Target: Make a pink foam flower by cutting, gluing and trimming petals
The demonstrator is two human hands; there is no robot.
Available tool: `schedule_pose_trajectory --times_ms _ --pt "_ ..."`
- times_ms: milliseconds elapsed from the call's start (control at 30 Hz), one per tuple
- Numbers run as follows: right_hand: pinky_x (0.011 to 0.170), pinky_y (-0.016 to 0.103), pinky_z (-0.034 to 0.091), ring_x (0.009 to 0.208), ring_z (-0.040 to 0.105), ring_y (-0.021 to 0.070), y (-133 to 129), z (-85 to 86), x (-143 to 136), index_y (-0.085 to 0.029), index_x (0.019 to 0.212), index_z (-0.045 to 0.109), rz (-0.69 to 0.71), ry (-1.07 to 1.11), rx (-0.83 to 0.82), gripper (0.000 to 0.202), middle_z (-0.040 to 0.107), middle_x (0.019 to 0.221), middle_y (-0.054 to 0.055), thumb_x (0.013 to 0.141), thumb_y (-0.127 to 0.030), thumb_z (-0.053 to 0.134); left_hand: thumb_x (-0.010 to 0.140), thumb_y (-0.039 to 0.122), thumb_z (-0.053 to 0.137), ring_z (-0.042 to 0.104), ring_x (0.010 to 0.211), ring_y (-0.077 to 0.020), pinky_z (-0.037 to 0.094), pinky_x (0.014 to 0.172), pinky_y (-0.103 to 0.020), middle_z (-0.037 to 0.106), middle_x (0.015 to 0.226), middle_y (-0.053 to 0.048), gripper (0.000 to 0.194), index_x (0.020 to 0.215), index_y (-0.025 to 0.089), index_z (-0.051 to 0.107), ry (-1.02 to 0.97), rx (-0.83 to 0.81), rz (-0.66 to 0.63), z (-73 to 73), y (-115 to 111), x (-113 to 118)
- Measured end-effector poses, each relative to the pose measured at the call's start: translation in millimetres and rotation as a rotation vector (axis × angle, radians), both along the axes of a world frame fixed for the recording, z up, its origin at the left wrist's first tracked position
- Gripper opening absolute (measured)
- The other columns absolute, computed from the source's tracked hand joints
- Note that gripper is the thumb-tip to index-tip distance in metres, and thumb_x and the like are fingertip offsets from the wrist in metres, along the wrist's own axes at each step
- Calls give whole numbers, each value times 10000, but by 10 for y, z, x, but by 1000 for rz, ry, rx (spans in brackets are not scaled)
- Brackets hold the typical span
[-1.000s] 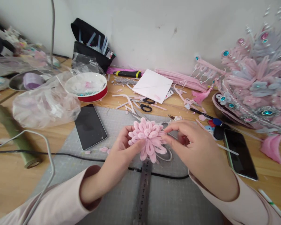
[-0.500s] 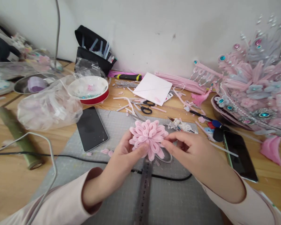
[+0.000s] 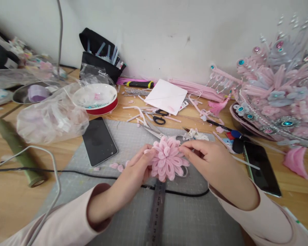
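Observation:
Between my hands is a fuzzy pink flower [image 3: 167, 160] made of looped pipe cleaner petals, its face turned up toward me. My left hand [image 3: 137, 164] grips it from the left, thumb against the petals and the other fingers behind. At its right edge, my right hand [image 3: 207, 159] pinches a petal between thumb and forefinger. Below the flower a metal ruler [image 3: 157, 212] lies on the grey cutting mat [image 3: 113, 208]. Scissors [image 3: 155, 128] with open blades lie just behind the flower, and another grey looped handle shows partly beneath it.
A dark phone [image 3: 99, 141] lies left on the mat, another phone [image 3: 263, 167] to the right. Behind stand a red-and-white bowl [image 3: 102, 107], a plastic bag [image 3: 51, 119] and a white card [image 3: 166, 95]. A pink beaded headdress [image 3: 279, 99] fills the right; a black cable [image 3: 190, 194] crosses the mat.
The flower has tilted and shifted slightly right and down. My left thumb has moved from its front petals to its upper left edge. The whole view has shifted a little.

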State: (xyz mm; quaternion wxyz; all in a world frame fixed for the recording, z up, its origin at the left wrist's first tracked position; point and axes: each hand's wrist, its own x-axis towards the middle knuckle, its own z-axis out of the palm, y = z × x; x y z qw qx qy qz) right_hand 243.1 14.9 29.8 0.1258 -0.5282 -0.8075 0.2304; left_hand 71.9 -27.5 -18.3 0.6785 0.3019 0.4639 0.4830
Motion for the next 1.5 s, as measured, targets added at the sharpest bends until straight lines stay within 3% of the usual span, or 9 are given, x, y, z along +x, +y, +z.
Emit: schedule_pose_trajectory --times_ms 100,233,367,500,567,633,733,1300,1500 --pt "624 256 394 710 593 147 -18 -30 -35 -198 806 659 59 7 1 210 678 769 2 869 -243 464 836 391 467 564 692 -143 449 613 -254 614 830 -8 240 976 220 560 -63 -66 -82 8 -3 -10" --pt "635 259 385 724 589 151 -15 48 -15 -206 809 640 57 -36 29 212 667 773 2 875 -280 453 803 379 531 591 775 -163 441 697 -270 641 913 -31 296 1041 206 567 -85 -131 -38 30 0 -15" --pt "538 291 339 559 545 174 84 166 309 -199 654 619 -131 -312 28 416 618 609 36 866 -470 384 769 360 582 577 666 -128 426 639 -230 655 797 -14 289 992 178 602 -98 -159 31 37 10 -20" --pt "479 302 305 469 519 195 171 -53 720 -192 598 615 -337 -606 -156 535 580 533 70 843 -558 312 771 341 582 572 676 -113 426 636 -208 656 812 0 269 995 193 604 -99 -159 66 29 15 -30" --pt "487 293 315 493 540 201 159 -251 796 -202 575 596 -310 -606 -228 479 578 523 53 802 -571 392 772 334 580 580 704 -118 432 657 -211 658 843 -2 257 987 197 608 -102 -141 76 22 17 -33" --pt "514 287 325 548 559 198 122 -413 770 -209 577 555 -263 -531 -282 495 596 572 42 824 -574 332 766 330 586 582 695 -119 431 645 -209 659 840 -5 249 969 189 614 -105 -121 85 16 21 -34" --pt "509 273 307 584 555 190 76 -516 649 -205 583 491 -315 -501 -243 462 592 605 36 824 -564 328 762 327 587 575 659 -117 430 612 -208 655 813 -5 241 948 176 611 -105 -110 87 11 29 -35" --pt "481 258 271 553 498 162 69 -511 590 -208 566 414 -331 -476 -200 389 545 582 19 818 -499 362 724 322 634 553 686 -107 415 613 -189 562 715 30 182 832 185 581 36 -51 -13 -68 20 -64" --pt "454 254 271 465 459 137 78 -519 619 -207 516 408 -398 -319 -199 346 496 482 -8 768 -440 440 751 327 604 532 667 -92 404 602 -177 545 698 37 162 823 184 578 78 -47 8 -65 25 -68"
